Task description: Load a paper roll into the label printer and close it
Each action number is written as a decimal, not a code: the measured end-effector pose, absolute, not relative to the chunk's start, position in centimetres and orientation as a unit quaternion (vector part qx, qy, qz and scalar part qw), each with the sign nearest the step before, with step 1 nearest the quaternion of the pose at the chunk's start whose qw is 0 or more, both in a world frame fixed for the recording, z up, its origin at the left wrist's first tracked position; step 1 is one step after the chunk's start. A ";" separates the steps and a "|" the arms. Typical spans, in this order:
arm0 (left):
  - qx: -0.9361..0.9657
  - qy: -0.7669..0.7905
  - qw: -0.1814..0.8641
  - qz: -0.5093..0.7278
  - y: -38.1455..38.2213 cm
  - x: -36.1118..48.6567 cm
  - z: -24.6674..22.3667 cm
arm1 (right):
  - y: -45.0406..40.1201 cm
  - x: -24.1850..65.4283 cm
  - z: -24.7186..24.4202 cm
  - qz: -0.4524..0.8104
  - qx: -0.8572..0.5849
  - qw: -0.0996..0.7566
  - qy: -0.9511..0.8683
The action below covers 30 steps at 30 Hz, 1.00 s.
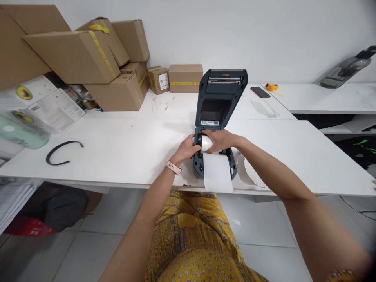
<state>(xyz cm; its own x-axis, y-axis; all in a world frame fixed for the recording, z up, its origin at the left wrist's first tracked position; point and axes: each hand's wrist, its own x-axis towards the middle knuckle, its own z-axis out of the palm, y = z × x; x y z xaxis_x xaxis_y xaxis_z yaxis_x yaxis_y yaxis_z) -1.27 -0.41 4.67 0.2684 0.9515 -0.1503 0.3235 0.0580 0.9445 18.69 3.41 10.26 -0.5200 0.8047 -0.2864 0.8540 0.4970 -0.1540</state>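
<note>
Gripping paper roll [206,143] from above with right hand [219,140]; touching label printer [217,105] with left hand [186,150], cannot tell if closed. Reaching over surface's [147,149] front edge, with room either side.

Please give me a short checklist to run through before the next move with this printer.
1. Lid raised: ok, it stands open.
2. White roll inside the printer: ok, it lies in the open bay.
3. Roll fully seated: cannot tell, the right hand covers part of it.
4. Hands clear of the bay: not ok, the left hand is at its left side, the right over the roll.
5. Paper strip out at the front: ok.
6. Phone clear of the printer: ok, it lies apart.
</note>
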 end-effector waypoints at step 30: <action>0.588 0.513 0.538 0.319 -0.7 -1.1 5.1 | 8.2 32.7 5.8 -0.416 0.573 -0.398 0.583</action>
<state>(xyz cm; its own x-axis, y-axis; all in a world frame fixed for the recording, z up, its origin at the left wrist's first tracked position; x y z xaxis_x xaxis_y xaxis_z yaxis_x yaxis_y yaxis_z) -1.11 -0.71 5.15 0.2700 0.9466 -0.1764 0.2607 0.1045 0.9598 32.69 8.21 5.81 -0.0263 0.9996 -0.0115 0.3378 -0.0020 -0.9412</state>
